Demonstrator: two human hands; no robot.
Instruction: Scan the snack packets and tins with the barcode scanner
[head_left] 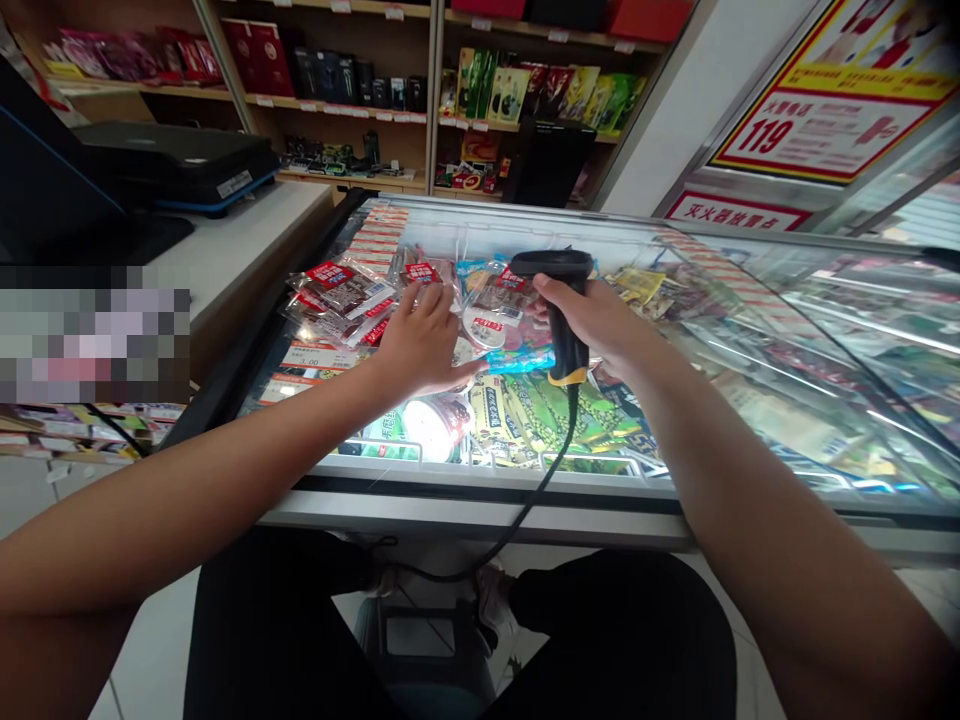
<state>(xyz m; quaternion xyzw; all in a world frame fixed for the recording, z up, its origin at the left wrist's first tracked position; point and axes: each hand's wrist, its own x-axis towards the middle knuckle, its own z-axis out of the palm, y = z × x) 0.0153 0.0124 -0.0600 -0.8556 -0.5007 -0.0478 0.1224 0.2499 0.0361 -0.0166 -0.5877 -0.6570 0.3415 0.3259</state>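
My right hand (600, 320) is wrapped round the grip of a black barcode scanner (568, 335) with a yellow-edged base, held upright above the glass top of a chest freezer. Its cable (551, 470) hangs down over the freezer's front edge. My left hand (421, 338) lies palm down, thumb spread out to the side, its fingertips on a clear snack packet with a red label (421, 272). Left of that hand is a pile of similar packets (341, 295) with dark contents. Another such packet (501, 298) lies between my hands, close to the scanner.
Inside the freezer (525, 490), several green and yellow packages show through the glass. On the left, a counter (247, 225) carries a black device (180, 165). Stocked shelves (337, 100) stand behind. A grey container (424, 660) is on the floor between my legs.
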